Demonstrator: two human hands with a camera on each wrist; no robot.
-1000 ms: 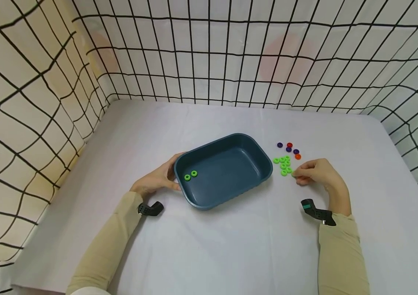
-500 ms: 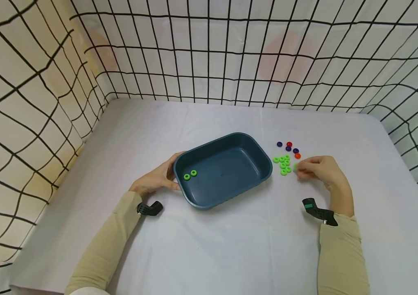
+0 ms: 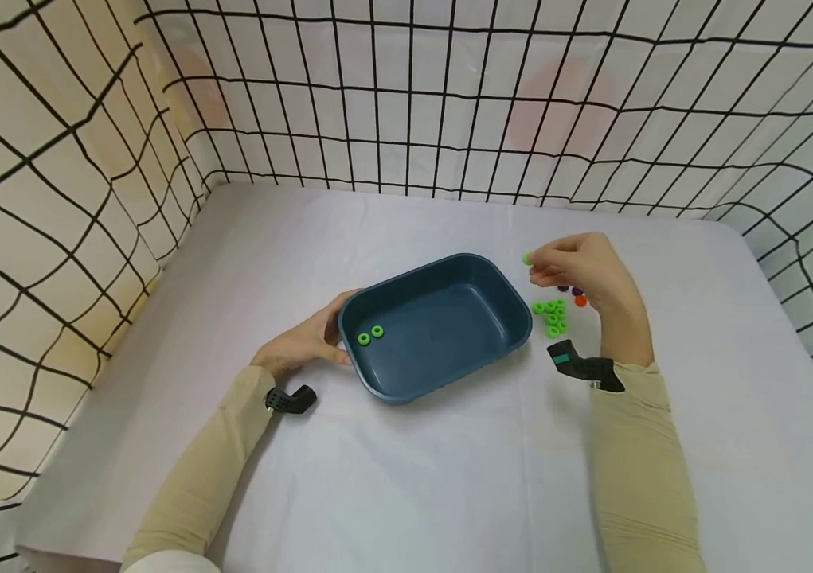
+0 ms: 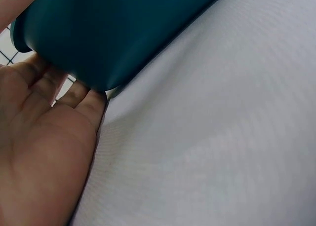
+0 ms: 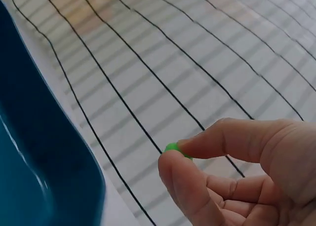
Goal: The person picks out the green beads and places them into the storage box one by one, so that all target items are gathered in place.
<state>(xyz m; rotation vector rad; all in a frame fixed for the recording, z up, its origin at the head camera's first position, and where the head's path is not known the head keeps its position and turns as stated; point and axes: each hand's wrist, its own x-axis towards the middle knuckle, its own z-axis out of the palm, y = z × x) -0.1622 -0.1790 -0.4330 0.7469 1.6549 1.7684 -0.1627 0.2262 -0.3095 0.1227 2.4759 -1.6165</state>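
Observation:
A dark blue rectangular tub [image 3: 442,338] stands on the white cloth. My left hand [image 3: 306,344] holds its left end, thumb on the near side and fingers round the far side; in the left wrist view the fingers [image 4: 84,97] meet the outer wall. Two green rings [image 3: 377,331] lie inside, at the left. Raised beyond the tub's right end, my right hand [image 3: 585,274] pinches a small green ring [image 5: 172,147] between thumb and index finger. Below that hand lies a group of green rings [image 3: 553,318]. An orange ring [image 3: 580,301] and purple rings [image 3: 577,291] are partly covered by the hand.
White cloth [image 3: 406,485] covers the table. A black grid net [image 3: 406,119] rises along the back and both sides. Each wrist wears a black camera mount [image 3: 291,399].
My right hand has lifted a green ring off the table and carried it up, away and to the left. My left hand and the tub stay in place.

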